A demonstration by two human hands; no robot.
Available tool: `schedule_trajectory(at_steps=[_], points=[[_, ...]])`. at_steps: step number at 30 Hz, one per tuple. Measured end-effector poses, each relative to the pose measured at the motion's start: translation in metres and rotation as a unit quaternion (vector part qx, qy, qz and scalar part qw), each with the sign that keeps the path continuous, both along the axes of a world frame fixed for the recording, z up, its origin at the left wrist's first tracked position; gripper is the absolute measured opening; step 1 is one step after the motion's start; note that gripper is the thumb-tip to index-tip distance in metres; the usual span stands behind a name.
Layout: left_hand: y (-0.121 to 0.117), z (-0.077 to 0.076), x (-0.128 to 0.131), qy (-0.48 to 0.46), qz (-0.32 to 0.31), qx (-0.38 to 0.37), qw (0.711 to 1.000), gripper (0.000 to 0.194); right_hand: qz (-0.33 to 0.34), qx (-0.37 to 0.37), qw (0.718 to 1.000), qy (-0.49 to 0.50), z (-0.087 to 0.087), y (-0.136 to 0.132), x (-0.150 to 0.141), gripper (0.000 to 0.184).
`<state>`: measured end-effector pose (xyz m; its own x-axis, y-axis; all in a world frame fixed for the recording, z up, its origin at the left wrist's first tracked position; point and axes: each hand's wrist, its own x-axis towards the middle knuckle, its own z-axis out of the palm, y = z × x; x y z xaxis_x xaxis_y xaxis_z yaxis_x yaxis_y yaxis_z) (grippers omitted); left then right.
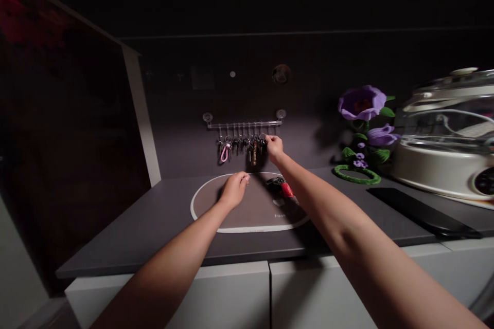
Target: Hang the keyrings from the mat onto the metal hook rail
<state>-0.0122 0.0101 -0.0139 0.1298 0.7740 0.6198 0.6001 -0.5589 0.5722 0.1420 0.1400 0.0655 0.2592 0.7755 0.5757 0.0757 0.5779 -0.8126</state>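
Observation:
A metal hook rail (244, 124) is stuck to the dark wall by two suction cups, and several key bunches (247, 145) hang from it, one on a pink loop (224, 153). My right hand (274, 147) reaches up to the rail's right end, fingers pinched on a key ring there. My left hand (233, 189) rests with curled fingers on an oval grey mat (247, 216) on the counter; what it holds, if anything, is hidden. A red and black key fob (281, 186) lies on the mat just under my right forearm.
A purple artificial flower with a green coiled base (363, 133) stands at the right. Beyond it is a white cooker with a glass lid (447, 139). A flat black slab (420, 212) lies near the counter's front edge. A dark panel (69, 128) closes off the left.

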Motion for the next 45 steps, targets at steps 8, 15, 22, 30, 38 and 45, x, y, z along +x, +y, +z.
schedule_trajectory(at_steps=[8,15,22,30,38,45], points=[[-0.004,0.0,0.001,0.015,0.004,-0.013,1.0,0.018,0.051,-0.024,0.998,0.016,0.0,-0.019,0.01,0.019],[-0.001,-0.003,0.001,0.001,-0.006,-0.045,0.999,0.018,0.063,-0.057,0.996,0.016,0.0,-0.046,0.023,0.019],[-0.012,0.02,0.01,0.077,0.018,-0.101,0.992,0.016,0.116,-0.066,0.991,-0.025,-0.011,-0.082,0.042,0.025],[-0.015,0.036,0.05,0.129,0.009,-0.042,0.991,0.017,0.122,-0.076,0.988,-0.056,-0.038,-0.119,0.062,0.023],[-0.001,0.015,0.068,0.11,0.048,-0.002,0.993,0.017,0.007,-0.041,0.974,-0.221,-0.062,-0.115,0.076,0.02],[0.005,0.005,0.063,0.118,0.036,-0.038,0.992,0.03,-0.049,-0.033,0.953,-0.296,-0.057,-0.121,0.072,0.019]])
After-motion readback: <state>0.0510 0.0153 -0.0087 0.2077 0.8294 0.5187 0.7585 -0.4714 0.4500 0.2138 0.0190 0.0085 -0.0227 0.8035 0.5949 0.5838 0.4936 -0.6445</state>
